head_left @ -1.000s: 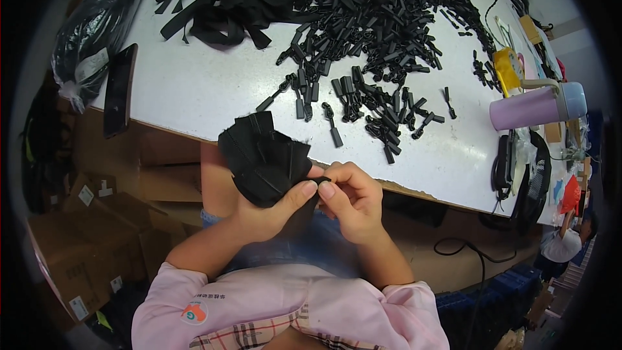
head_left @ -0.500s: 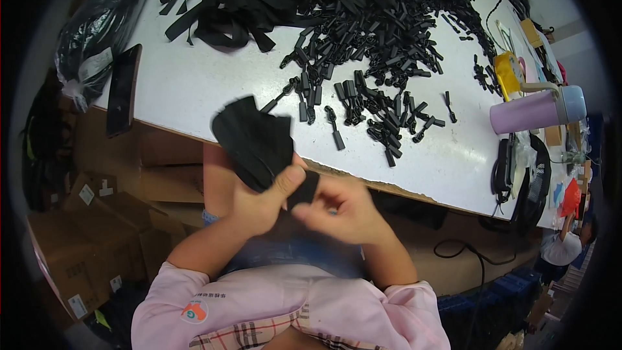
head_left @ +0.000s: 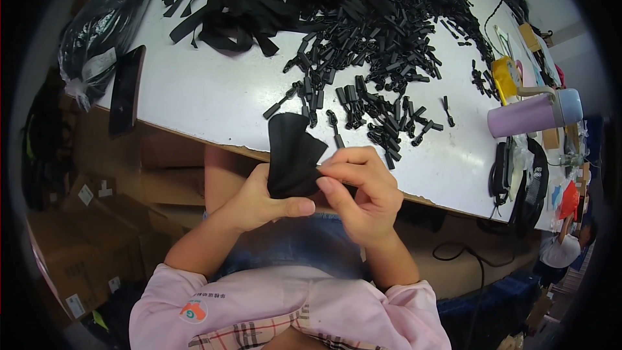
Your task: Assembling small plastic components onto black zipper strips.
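Over the table's near edge I hold a folded piece of black fabric strip (head_left: pixel 288 159), possibly several layers fanned out at the top. My left hand (head_left: pixel 265 201) is closed round its lower part, thumb stretched across the front. At its right edge, my right hand (head_left: pixel 369 198) pinches the fabric between thumb and fingertips. Just beyond lie black zipper sliders with long pulls (head_left: pixel 385 126), loose on the white table (head_left: pixel 201 97). A much larger heap of these sliders (head_left: pixel 395 32) spreads behind them. A pile of black fabric strips (head_left: pixel 240 6) lies at the far left.
A dark phone (head_left: pixel 126 91) overhangs the left table edge beside a clear bag of black material (head_left: pixel 107 26). On the right lie a lilac bottle (head_left: pixel 525 116), a yellow tape roll (head_left: pixel 506 76) and a black pouch (head_left: pixel 502 172). Cardboard boxes (head_left: pixel 97 240) stand lower left; another person (head_left: pixel 562 249) is far right.
The fabric has swung right and upright in my left hand. My right hand has risen from below it to its right edge, and now pinches there.
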The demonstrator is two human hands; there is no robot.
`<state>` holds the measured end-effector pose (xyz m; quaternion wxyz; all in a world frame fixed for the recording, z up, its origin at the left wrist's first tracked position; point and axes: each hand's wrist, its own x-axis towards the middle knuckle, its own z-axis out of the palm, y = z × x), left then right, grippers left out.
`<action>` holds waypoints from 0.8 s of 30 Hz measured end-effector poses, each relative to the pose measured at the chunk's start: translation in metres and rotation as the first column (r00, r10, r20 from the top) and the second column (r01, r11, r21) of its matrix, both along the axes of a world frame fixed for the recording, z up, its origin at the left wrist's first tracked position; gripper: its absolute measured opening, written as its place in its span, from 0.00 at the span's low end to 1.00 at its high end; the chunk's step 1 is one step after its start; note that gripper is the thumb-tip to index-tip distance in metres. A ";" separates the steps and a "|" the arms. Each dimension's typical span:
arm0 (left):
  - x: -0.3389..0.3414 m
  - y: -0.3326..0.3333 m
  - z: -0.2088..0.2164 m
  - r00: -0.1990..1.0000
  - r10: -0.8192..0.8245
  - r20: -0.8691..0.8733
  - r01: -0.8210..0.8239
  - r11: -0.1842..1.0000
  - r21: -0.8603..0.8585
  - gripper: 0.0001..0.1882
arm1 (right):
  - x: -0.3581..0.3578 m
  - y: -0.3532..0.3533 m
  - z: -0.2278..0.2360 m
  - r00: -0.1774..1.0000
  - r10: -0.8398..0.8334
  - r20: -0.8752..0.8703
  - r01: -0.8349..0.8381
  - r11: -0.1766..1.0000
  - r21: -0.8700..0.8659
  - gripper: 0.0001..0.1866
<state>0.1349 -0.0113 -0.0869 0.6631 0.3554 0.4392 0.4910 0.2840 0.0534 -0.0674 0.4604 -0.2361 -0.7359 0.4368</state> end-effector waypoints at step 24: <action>0.017 -0.001 -0.005 0.809 0.387 -0.443 -0.031 0.780 0.625 0.07 | 0.014 -0.019 -0.020 0.991 0.121 -0.064 -0.135 0.798 -0.587 0.05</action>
